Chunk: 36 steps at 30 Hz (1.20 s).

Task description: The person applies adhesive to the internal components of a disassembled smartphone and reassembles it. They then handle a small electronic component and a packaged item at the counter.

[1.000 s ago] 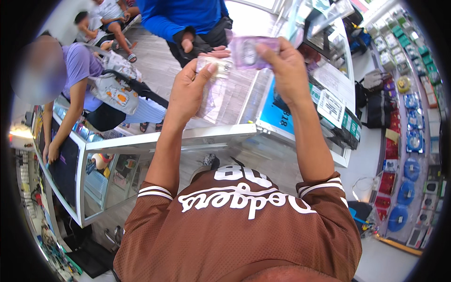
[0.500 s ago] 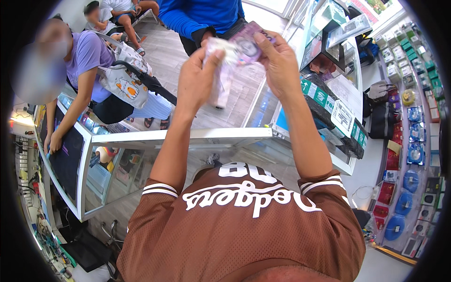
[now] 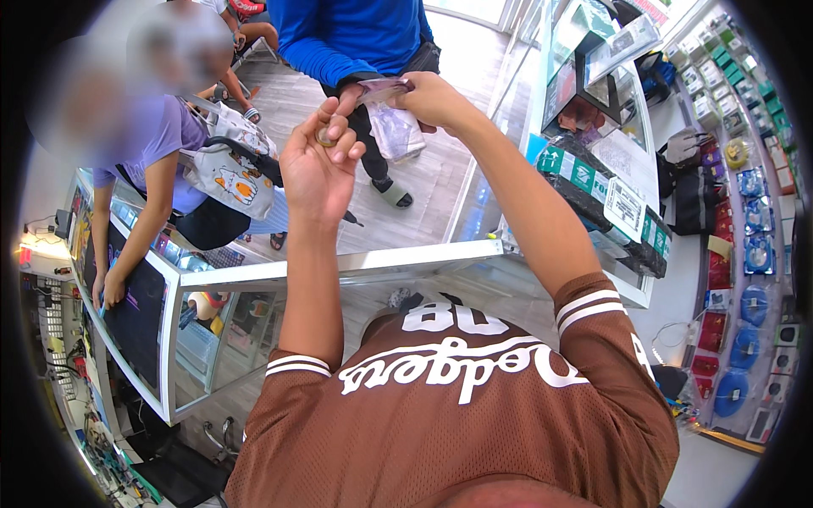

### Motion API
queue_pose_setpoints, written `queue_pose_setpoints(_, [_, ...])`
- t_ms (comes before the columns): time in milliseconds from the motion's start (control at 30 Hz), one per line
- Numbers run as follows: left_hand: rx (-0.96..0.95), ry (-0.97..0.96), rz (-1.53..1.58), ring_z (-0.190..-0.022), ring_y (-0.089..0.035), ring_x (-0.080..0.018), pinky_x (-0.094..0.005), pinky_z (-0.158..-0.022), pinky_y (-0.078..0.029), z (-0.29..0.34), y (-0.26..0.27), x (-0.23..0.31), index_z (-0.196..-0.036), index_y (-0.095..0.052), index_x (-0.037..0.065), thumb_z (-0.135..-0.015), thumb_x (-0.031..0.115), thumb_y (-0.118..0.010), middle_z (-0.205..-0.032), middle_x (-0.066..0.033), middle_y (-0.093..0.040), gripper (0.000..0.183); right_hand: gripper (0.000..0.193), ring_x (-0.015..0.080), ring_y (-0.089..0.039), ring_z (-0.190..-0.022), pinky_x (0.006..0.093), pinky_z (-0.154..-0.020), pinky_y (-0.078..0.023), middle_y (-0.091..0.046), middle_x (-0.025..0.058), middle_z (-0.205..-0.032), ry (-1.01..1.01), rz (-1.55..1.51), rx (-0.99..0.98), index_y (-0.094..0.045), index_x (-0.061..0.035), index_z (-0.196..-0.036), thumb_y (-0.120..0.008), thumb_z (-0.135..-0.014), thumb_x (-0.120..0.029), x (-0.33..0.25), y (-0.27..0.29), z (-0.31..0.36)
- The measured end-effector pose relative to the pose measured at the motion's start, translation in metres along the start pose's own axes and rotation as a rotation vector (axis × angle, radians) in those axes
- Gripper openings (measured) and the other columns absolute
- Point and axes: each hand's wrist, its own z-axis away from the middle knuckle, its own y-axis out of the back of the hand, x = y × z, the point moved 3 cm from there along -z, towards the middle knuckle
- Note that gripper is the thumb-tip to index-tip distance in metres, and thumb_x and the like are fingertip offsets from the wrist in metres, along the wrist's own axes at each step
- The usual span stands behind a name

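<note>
Pinches purple banknotes [image 3: 379, 87] in the right hand [image 3: 439, 100], in mid-air beyond the white-edged tabletop [image 3: 398, 259], with fingers closed on the near end and the blue-sleeved person's hand [image 3: 348, 99] at the far end. Shows a pale folded bundle [image 3: 396, 134] just below; cannot tell how held. Cradles a coin [image 3: 325, 136] in the left hand [image 3: 318, 178], palm up, fingers curled around it.

Seems partway through a hand-over of money. Judging by the two hands meeting at the notes, calls next for letting go on the right only once firmly gripped on the far side, without loosening the left around the coin.

Has a glass display case [image 3: 174, 347] at lower left, with a toy-like figure [image 3: 206, 303] inside. Has, on the right, a black-wrapped box [image 3: 593, 207] with green tape, closed; cannot tell the contents. Likewise for the cat-print tote bag [image 3: 233, 173].
</note>
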Motion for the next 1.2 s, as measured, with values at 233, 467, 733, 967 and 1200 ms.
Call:
queue_pose_setpoints(233, [0.127,0.022,0.377,-0.142,-0.041,-0.0370,-0.0495,-0.121,-0.032,0.019,0.010,-0.014,-0.146,-0.035,-0.009,-0.102,0.020,-0.041,-0.150,-0.0274,-0.042,0.053,0.080,0.0449,-0.053,-0.126,0.0483,-0.104,-0.045,-0.059,0.0266,-0.133,0.326,0.687,0.381,-0.047,-0.0018,-0.145,-0.075,-0.076,-0.032,0.019,-0.020,-0.029])
queue_pose_setpoints(467, [0.216,-0.203,-0.316,-0.136,-0.049,-0.0345,-0.0449,-0.115,-0.039,-0.004,0.007,-0.001,-0.139,-0.046,-0.009,-0.095,0.008,-0.037,-0.137,-0.0262,-0.055,0.048,0.072,0.0338,-0.062,-0.120,0.0413,-0.103,-0.048,-0.061,0.0219,-0.134,0.307,0.332,0.379,-0.045,-0.0022,-0.147,-0.071,-0.087,-0.033,0.016,-0.005,-0.018])
queue_pose_setpoints(733, [-0.456,-0.594,-2.460,-0.147,-0.036,-0.0340,-0.0514,-0.120,-0.021,-0.065,0.026,-0.030,-0.144,-0.051,0.009,-0.094,0.014,-0.054,-0.142,-0.0113,-0.058,0.051,0.054,0.0189,-0.066,-0.104,0.0319,-0.088,-0.053,-0.067,0.0116,-0.122,0.488,-0.044,0.416,-0.055,-0.0016,-0.139,-0.068,-0.094,-0.030,-0.010,0.014,0.071])
queue_pose_setpoints(967, [-0.513,-0.398,-2.359,-0.150,-0.030,-0.0316,-0.0486,-0.120,-0.022,-0.072,0.025,-0.010,-0.153,-0.038,0.008,-0.101,0.024,-0.050,-0.150,-0.0144,-0.049,0.056,0.046,0.0126,-0.064,-0.093,0.0281,-0.085,-0.051,-0.067,0.0085,-0.116,0.297,-0.294,0.417,-0.056,-0.0016,-0.137,-0.065,-0.098,-0.025,0.024,0.012,0.171])
queue_pose_setpoints(1200, [-0.484,-0.543,-2.360,-0.151,-0.025,-0.0364,-0.0495,-0.120,-0.022,-0.083,0.035,0.005,-0.150,-0.043,0.005,-0.106,0.029,-0.043,-0.160,-0.0127,-0.037,0.051,0.040,0.0111,-0.063,-0.093,0.0250,-0.078,-0.046,-0.068,0.0067,-0.116,0.170,-0.437,0.295,-0.059,-0.0038,-0.133,-0.059,-0.102,-0.028,0.057,-0.021,0.185])
